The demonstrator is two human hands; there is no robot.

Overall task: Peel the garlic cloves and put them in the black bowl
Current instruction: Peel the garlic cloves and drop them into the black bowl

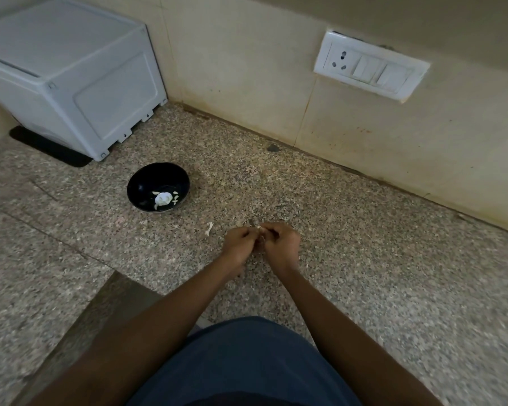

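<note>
Both hands, left (238, 241) and right (280, 244), meet over the desk (364, 259), fingers curled, pinching a small garlic clove (261, 233). The black bowl (158, 186) sits far-left, holding garlic pieces.

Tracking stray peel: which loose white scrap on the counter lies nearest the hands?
The white peel scrap just left of the left hand; the fainter scrap lies farther left, below the black bowl.

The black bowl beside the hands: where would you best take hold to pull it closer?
Probably pinch the near right rim of the round black bowl, coming from above on the hands' side: it sits upright and open, that rim is unobstructed, and garlic pieces lie low inside.
</note>
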